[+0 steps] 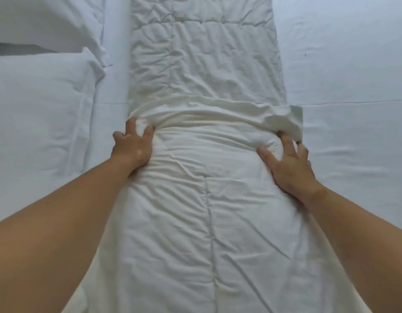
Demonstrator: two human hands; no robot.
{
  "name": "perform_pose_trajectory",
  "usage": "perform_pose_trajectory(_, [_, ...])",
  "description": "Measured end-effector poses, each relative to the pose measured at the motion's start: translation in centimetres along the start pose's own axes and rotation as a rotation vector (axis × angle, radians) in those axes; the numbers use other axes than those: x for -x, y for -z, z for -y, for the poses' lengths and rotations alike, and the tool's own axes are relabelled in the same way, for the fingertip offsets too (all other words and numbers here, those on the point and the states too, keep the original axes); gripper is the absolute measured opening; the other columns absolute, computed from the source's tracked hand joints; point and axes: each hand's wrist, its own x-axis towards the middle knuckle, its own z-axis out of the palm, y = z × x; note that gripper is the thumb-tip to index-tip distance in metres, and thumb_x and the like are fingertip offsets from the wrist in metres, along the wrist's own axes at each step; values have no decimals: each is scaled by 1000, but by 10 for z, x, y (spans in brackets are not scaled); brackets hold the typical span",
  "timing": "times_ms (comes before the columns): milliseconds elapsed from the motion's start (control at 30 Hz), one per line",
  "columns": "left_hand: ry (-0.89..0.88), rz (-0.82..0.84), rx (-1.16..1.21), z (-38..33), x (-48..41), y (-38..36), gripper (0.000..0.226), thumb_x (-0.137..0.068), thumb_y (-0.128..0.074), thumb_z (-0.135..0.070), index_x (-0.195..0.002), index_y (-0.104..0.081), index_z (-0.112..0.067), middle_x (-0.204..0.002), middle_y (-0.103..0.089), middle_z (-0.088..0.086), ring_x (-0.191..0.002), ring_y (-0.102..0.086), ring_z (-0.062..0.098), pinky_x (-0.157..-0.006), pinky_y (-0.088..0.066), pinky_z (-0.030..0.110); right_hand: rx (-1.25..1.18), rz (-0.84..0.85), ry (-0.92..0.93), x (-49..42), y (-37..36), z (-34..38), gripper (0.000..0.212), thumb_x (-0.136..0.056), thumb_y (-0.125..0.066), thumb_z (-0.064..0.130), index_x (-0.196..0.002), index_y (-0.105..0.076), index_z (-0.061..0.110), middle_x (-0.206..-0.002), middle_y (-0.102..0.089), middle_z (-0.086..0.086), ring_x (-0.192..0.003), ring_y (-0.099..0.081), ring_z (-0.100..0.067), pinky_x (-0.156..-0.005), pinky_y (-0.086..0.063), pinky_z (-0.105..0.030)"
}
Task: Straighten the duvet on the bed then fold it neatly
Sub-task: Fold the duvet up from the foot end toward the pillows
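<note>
Though seemingly in layers, duvet (204, 218) lengthwise ahead

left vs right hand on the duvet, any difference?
The left hand sits by the pillow, fingers bunched into the duvet fold; the right hand sits on the bare sheet side, fingers spread wider. The left reaches slightly farther than the right. Both grip the fold's ends.

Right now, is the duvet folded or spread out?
Folded: the duvet lies as a narrow strip, its near layer lapped over the far part; left hand and right hand grip that lapped edge.
</note>
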Motion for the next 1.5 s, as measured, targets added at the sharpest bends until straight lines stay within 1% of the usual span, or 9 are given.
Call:
perform_pose_trajectory(133, [-487,-329,-257,-9,68,18,70,-91,-27,-71,-153,-6,-47,-163,-1,0,-151,-3,25,-118,-8,55,225,-254,427,29,24,32,75,-87,-45,65,-155,-17,48,-168,3,7,-155,2,-22,-123,-5,-57])
perform_pose_trajectory(200, [-706,-223,-378,-19,77,13,69,-88,-19,-76,-151,-1,-54,-164,9,-10,-152,13,18,-120,5,56,343,-143,501,15,25,45,78,-86,-36,78,-155,-14,49,-169,0,7,-155,4,-22,-121,0,-59])
perform_pose_trajectory(400, [-412,-33,-593,5,11,-39,82,-75,3,-89,-150,7,-55,-166,6,-11,-153,10,16,-116,6,62,415,-10,345,-52,-9,18,93,-75,-13,93,-155,-13,45,-167,-16,5,-154,-11,-21,-119,-5,-64])
perform_pose_trajectory(733, [-397,-7,-549,8,56,3,78,-87,-13,-81,-154,0,-45,-166,1,-8,-153,7,21,-119,-3,61,212,23,445,55,22,-1,76,-95,-42,68,-158,-22,33,-169,-8,3,-155,-2,-15,-126,-3,-41])
perform_pose_trajectory(900, [-499,-9,-277,111,176,-12,93,-77,-24,-89,-155,-16,-39,-165,-12,4,-151,-15,31,-119,-24,54,81,73,378,194,16,-96,95,-74,-42,82,-157,-21,40,-168,-12,9,-153,-10,-7,-123,-8,-26])
perform_pose_trajectory(1067, [-1,271,312,225,333,-35,113,-55,-61,-87,-149,-9,-53,-155,-35,-6,-141,-39,20,-111,-34,36,-279,121,52,281,-3,-181,96,-67,-70,77,-149,-25,53,-150,-42,17,-137,-45,-15,-110,-38,-36])
perform_pose_trajectory(1200, [51,338,568,278,389,-55,122,-42,-85,-66,-145,-20,-59,-142,-46,-25,-129,-50,6,-101,-41,29,-538,282,-55,317,-17,-234,111,-38,-83,79,-135,-52,36,-122,-70,12,-111,-67,-12,-89,-52,-33])
perform_pose_trajectory(1300, [71,355,658,300,393,-70,124,-37,-96,-55,-144,-31,-55,-133,-58,-23,-122,-57,5,-101,-46,34,-539,488,-57,332,-30,-270,113,-34,-99,53,-134,-54,23,-119,-73,5,-111,-69,-13,-84,-57,-29])
perform_pose_trajectory(1500, [99,214,906,281,401,-97,74,-62,-87,-45,-129,-56,-39,-120,-71,-7,-111,-67,20,-97,-52,45,-519,357,-30,334,-56,-266,57,-63,-95,25,-113,-70,21,-98,-77,7,-89,-71,-10,-70,-52,-23])
